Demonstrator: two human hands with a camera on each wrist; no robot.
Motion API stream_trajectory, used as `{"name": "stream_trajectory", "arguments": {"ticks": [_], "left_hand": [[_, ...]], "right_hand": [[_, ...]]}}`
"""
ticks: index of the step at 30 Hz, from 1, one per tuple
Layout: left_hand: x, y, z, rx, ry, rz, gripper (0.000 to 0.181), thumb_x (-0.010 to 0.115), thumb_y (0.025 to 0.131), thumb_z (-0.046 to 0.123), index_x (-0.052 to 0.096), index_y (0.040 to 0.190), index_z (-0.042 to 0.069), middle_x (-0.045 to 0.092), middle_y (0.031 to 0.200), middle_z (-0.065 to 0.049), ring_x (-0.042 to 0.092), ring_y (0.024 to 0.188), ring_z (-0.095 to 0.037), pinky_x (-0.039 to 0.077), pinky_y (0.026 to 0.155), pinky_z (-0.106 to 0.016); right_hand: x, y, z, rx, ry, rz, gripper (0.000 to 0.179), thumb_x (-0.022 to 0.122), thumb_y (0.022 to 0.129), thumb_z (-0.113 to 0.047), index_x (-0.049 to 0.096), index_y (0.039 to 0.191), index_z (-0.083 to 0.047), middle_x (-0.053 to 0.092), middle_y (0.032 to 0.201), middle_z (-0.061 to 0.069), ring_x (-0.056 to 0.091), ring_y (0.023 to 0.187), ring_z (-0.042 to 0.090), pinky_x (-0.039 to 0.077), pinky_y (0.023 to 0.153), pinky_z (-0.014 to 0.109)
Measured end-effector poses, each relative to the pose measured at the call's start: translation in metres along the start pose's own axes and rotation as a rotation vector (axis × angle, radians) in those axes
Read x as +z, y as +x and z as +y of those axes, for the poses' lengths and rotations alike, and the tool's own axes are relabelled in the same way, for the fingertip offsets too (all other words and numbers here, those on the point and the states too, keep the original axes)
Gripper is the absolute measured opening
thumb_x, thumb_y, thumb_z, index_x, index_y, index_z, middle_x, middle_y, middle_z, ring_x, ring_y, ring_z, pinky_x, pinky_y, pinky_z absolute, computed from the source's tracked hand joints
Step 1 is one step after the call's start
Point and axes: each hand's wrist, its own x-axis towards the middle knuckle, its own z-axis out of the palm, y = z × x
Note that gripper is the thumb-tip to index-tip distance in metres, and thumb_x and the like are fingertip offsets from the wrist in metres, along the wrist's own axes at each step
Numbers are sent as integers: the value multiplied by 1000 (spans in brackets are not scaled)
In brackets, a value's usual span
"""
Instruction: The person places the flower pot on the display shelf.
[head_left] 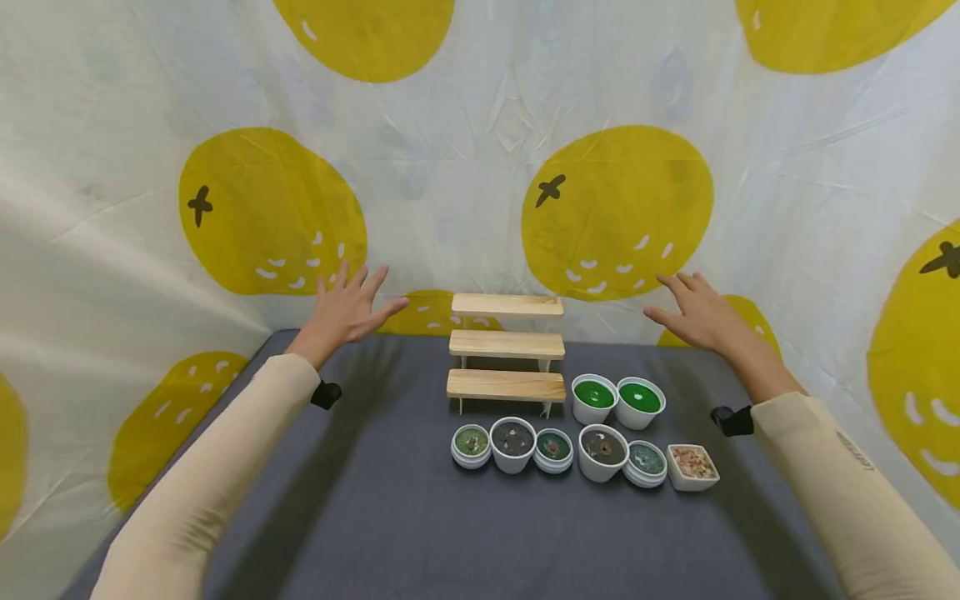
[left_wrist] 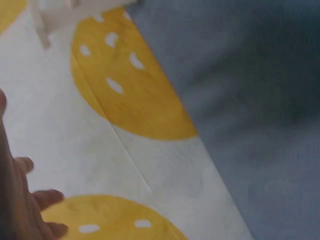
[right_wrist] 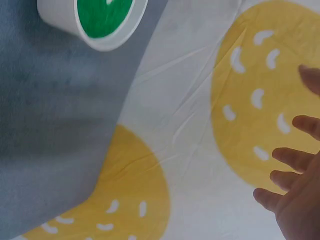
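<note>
My left hand (head_left: 347,310) is raised over the far left of the table, fingers spread, holding nothing. On the other side my right hand (head_left: 697,312) hovers over the far right, its fingers extended and also free of any object. Between them stands a three-step wooden shelf (head_left: 506,385) with pale legs. Right of it are two white cups with green tops, a left one (head_left: 594,400) and a right one (head_left: 640,403); these are nearest to my right hand. In the right wrist view one green-topped cup (right_wrist: 102,20) shows at the top.
In front of the shelf sit two cups with dark grey contents (head_left: 513,444) (head_left: 602,452), several low round pots such as a mossy green one (head_left: 471,446), and a square white dish of pinkish chips (head_left: 693,467). A white cloth with yellow fruit shapes (head_left: 450,208) hangs behind the grey table (head_left: 420,533).
</note>
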Motion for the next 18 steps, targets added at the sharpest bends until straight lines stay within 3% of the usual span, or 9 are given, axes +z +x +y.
{"name": "stream_trajectory", "arguments": {"ticks": [6, 13, 18], "left_hand": [[1, -18, 11, -30, -16, 9, 99, 22, 91, 90, 11, 168, 28, 16, 172, -21, -2, 157, -55, -1, 116, -80], [16, -41, 30, 1, 23, 86, 95, 31, 94, 85, 15, 168, 29, 25, 169, -20, 4, 157, -54, 6, 116, -81], [32, -55, 43, 18, -80, 139, 92, 38, 95, 82, 17, 167, 29, 31, 167, -20, 11, 157, -53, 15, 117, -79]], "right_hand": [[-1, -17, -24, -63, 30, 7, 72, 60, 104, -41, 37, 156, 3, 39, 154, 36, 37, 139, 55, 31, 112, 73], [12, -39, -46, -103, 11, -32, 67, 66, 101, -36, 44, 152, 2, 47, 149, 35, 51, 130, 52, 40, 106, 68], [28, -51, -52, -101, 95, -58, 71, 68, 100, -37, 42, 153, 1, 46, 151, 32, 47, 135, 53, 40, 106, 70]]}}
